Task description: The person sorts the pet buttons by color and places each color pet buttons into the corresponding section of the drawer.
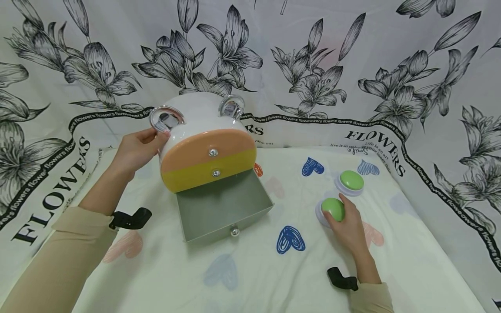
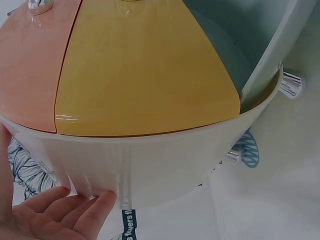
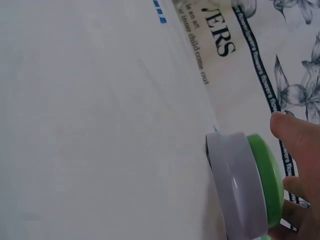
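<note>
A round-bodied white drawer cabinet [image 1: 199, 108] has chrome ring ears, a peach drawer front [image 1: 188, 150] and a yellow drawer front [image 1: 195, 176]. Its sage-green bottom drawer [image 1: 227, 204] is pulled out, with bare insides. My left hand [image 1: 142, 145] touches the cabinet's side below one ear; in the left wrist view its fingertips [image 2: 107, 197] rest against the white wall. Over the nearer green-domed push button [image 1: 333, 208] on a pale base is my right hand [image 1: 348, 224], thumb and fingers spread about the dome. A second green push button [image 1: 351, 180] sits just beyond it.
White cloth with printed hearts [image 1: 291, 239] covers the surface. Behind it hangs a floral fabric backdrop [image 1: 305, 78] with a black lettered band. Black wrist mounts [image 1: 131, 218] stick out from both sleeves. The drawer's chrome knob [image 1: 235, 231] juts forward.
</note>
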`<state>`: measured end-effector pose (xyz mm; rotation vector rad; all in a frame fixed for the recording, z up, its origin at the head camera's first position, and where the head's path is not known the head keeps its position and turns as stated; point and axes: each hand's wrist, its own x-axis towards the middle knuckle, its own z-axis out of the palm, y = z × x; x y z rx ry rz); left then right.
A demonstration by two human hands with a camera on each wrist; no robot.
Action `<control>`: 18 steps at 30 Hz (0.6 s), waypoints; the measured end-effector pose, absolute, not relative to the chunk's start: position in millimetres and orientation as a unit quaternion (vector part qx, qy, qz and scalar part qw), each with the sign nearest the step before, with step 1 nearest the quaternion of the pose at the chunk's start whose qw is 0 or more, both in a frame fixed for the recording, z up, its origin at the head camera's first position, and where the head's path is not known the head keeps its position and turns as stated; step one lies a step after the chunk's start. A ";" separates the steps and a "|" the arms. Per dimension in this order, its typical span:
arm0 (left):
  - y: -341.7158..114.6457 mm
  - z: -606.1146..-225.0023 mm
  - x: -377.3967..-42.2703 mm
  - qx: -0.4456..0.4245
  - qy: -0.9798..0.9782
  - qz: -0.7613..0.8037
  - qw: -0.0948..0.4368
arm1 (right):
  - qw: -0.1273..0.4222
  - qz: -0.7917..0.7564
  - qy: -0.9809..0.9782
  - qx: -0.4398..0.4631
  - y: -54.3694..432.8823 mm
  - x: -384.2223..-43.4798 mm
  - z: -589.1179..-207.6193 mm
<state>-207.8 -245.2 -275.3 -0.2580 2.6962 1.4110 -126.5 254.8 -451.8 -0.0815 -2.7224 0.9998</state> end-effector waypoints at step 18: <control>-245.1 -276.2 -208.9 -0.082 0.884 0.459 0.041 | 0.034 0.330 -0.941 -0.069 259.6 -123.6 -449.0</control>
